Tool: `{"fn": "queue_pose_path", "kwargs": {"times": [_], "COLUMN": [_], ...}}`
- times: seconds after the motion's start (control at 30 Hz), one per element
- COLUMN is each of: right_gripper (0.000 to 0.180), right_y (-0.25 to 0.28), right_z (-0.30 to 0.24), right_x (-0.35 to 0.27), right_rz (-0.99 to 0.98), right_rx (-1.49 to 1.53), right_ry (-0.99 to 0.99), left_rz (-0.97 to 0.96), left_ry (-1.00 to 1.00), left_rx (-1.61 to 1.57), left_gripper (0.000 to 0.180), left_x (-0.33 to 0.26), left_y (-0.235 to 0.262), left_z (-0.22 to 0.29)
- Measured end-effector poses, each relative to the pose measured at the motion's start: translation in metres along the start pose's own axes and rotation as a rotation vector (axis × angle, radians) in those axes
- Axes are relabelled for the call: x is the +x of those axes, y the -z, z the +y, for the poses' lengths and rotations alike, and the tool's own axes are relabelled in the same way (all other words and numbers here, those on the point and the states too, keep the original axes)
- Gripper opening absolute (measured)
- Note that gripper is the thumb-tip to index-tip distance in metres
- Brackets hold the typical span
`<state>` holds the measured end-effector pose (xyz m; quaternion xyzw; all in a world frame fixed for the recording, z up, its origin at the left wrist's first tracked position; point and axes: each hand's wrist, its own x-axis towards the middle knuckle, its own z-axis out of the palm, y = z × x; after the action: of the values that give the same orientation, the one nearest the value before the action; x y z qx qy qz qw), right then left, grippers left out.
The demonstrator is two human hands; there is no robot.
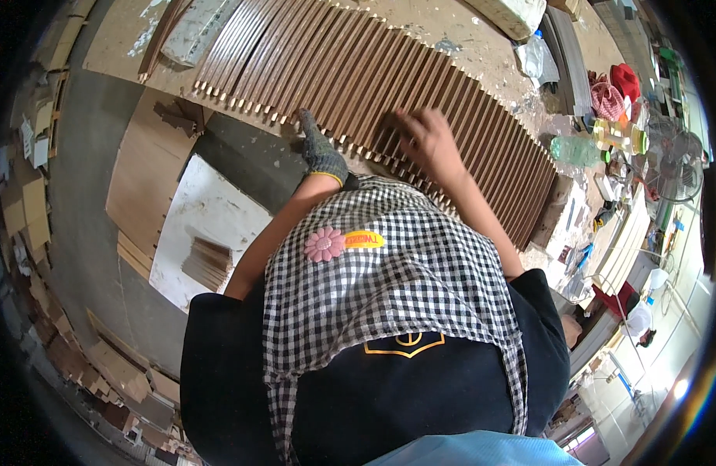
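A long row of dark brown wooden strips [358,70] lies side by side on the worktable, their pale cut ends toward me. My left hand [324,152], in a dark grey knitted glove, is at the near ends of the strips, left of the middle. Its visible fingers stretch forward, and nothing shows in them. Over the middle of the row is my right hand [429,141], bare and smeared by motion, with its fingers bent down toward the strips. Whether it holds anything cannot be made out.
Beyond the row runs the paint-stained worktable [428,23]. A whitish block [198,31] stands at its far left. To the right are a green plastic bottle [574,151], a red cloth [624,79] and a fan [675,159]. Left of me, a white board [198,217] carries a strip bundle [208,262].
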<state>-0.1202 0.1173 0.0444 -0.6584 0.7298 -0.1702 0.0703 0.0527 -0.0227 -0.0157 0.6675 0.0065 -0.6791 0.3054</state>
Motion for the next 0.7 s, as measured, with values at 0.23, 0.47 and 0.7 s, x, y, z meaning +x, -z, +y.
{"fn": "queue_pose_path", "kwargs": {"times": [0.23, 0.47, 0.7], "right_gripper": [0.06, 0.056, 0.066], "right_y": [0.008, -0.001, 0.006], "right_z": [-0.033, -0.022, -0.052], "right_x": [-0.026, -0.016, -0.05], "right_rz": [0.057, 0.091, -0.092], "right_rx": [0.243, 0.069, 0.257], "right_ry": [0.106, -0.108, 0.139], "left_rz": [-0.146, -0.044, -0.143], "left_ry": [-0.079, -0.023, -0.057], "left_rx": [0.223, 0.107, 0.139], "left_gripper": [0.124, 0.107, 0.106], "left_x": [-0.022, -0.02, -0.021], "left_y": [0.001, -0.004, 0.001], "left_z": [0.003, 0.004, -0.003]}}
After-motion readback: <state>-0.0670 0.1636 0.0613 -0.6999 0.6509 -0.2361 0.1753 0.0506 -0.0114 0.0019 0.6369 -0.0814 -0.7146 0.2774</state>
